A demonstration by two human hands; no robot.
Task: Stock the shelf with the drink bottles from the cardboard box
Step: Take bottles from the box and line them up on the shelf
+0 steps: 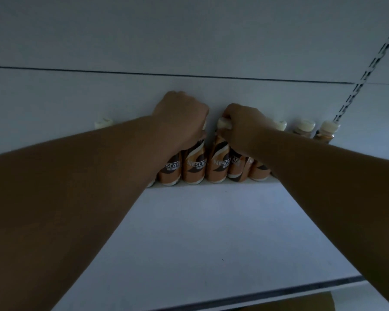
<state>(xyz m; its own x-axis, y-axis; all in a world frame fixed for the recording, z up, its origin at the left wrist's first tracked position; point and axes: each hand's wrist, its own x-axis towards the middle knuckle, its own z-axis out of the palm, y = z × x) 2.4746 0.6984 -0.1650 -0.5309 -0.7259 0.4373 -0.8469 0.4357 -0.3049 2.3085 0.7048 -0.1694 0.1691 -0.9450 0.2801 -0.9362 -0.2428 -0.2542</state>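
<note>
From my feed I see both bare arms stretched deep into a white shelf, reaching a row of drink bottles lined up against the back panel. My left hand is curled down over the top of one bottle, its cap hidden under the fingers, so I read it as gripping that bottle by the neck. My right hand is closed around the neck of the neighbouring bottle, whose cream cap pokes out beside the thumb. These two bottles stand side by side, upright or nearly so, touching at the base. Their orange-brown sleeves carry "NESCAFÉ" in white capitals, with smaller characters beneath that are too blurred for me to read. The same lettering shows partly on the bottle to the left and on one to the right, cut off by my forearm. Further right, three more cream caps rise above my right arm, the brown drink visible under two of them. One cap peeks over my left forearm. A slotted metal upright runs up the right side, and a corner of brown cardboard shows below the shelf's front edge.
</note>
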